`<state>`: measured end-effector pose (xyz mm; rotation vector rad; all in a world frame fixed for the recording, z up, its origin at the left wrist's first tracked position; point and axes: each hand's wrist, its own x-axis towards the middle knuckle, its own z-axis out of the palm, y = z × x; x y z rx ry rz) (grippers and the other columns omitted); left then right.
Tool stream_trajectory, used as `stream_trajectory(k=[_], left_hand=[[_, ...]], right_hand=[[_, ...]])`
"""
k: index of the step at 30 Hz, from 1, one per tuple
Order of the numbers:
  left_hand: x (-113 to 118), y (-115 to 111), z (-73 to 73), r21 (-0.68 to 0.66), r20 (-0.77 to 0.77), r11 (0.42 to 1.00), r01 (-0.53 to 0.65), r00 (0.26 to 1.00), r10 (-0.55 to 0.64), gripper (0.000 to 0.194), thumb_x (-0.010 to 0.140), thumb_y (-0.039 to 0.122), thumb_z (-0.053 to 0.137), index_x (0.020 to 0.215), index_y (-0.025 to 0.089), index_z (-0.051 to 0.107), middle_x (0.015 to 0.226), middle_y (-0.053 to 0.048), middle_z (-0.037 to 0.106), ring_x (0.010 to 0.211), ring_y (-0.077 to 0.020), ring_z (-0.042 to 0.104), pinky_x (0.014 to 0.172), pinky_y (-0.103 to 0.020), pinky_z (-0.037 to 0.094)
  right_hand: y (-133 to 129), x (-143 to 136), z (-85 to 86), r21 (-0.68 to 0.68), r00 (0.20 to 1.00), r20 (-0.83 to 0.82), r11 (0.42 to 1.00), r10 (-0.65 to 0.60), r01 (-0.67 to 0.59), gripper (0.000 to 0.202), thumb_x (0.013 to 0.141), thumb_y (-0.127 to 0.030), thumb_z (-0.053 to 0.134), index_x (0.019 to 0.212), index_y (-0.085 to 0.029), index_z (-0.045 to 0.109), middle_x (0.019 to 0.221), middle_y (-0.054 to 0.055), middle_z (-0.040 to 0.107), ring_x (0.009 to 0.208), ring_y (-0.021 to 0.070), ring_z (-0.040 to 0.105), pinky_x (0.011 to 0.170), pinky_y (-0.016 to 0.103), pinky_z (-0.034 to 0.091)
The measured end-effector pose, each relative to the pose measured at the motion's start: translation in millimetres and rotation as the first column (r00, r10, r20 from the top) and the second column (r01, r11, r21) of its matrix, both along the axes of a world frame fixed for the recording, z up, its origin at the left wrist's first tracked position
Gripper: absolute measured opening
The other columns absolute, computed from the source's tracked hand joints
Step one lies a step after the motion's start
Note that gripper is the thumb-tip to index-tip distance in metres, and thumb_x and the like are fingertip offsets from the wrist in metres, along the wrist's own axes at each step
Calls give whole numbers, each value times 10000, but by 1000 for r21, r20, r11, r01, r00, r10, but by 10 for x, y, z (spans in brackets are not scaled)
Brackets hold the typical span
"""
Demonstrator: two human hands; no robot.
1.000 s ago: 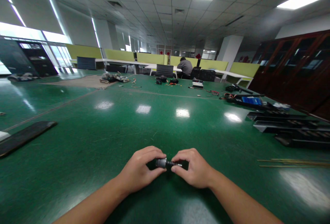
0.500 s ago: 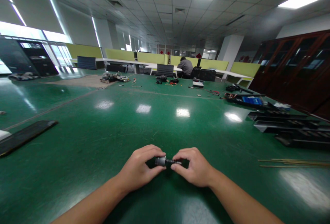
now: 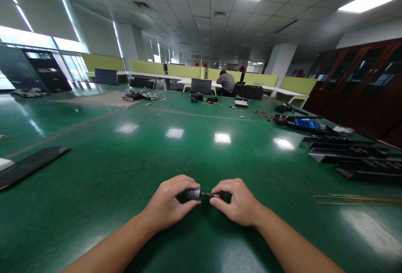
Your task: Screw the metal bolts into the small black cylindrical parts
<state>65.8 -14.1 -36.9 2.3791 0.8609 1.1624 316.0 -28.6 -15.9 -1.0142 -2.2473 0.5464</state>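
My left hand (image 3: 169, 202) pinches a small grey-and-black cylinder (image 3: 194, 194) between thumb and fingertips. A thin dark shaft (image 3: 205, 194) sticks out of the cylinder to the right, roughly level. The thumb and fingers of my right hand (image 3: 237, 202) close on the shaft's far end, where a ridged metal tip (image 3: 216, 195) shows partly behind the fingers. Both hands are close together, low over the green table (image 3: 188, 160). Whether shaft and cylinder are one piece or two joined parts, I cannot tell.
A dark flat panel (image 3: 34, 165) lies at the left. Black metal channels (image 3: 351, 154) and thin brass-coloured rods (image 3: 354, 198) lie at the right. Farther off are a blue item in a black tray (image 3: 306, 123), loose electronics (image 3: 138, 94) and a seated person (image 3: 226, 82).
My hands have drawn very slightly apart, and a bit more of the shaft shows between them. The cylinder has shifted a little left and up with my left hand.
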Motion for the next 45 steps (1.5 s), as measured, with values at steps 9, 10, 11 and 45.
stream_trajectory(k=[9,10,11,45], left_hand=[[-42,40,10,5,-3,1000,-26,1000,26,294,807,222,749,1088,241,662,1048,-37,676,972,-166,642,880,-304,535],[-46,39,15,3,-4,1000,-29,1000,29,291,808,222,749,1085,242,663,1048,-36,677,974,-166,642,881,-305,535],[-48,36,19,1,-6,999,-32,999,32,289,808,223,749,1084,243,663,1049,-35,677,976,-166,642,882,-306,536],[-668,112,247,-306,70,909,-284,945,319,421,918,458,582,1289,259,560,1265,-59,631,1157,-228,613,1057,-403,478]], right_hand=[[10,20,17,-13,999,-16,999,-29,29,102,866,-250,658,882,-183,733,767,20,713,695,151,652,684,254,458],[10,25,19,-16,999,-18,999,-30,29,105,868,-252,656,883,-183,734,770,23,715,698,153,654,687,256,461],[10,30,20,-16,999,-20,999,-30,29,106,868,-253,656,884,-183,735,771,25,716,699,155,656,690,258,463],[255,230,-242,-242,933,-337,969,-125,42,233,889,-355,635,787,-147,663,698,32,673,596,146,604,599,250,464]])
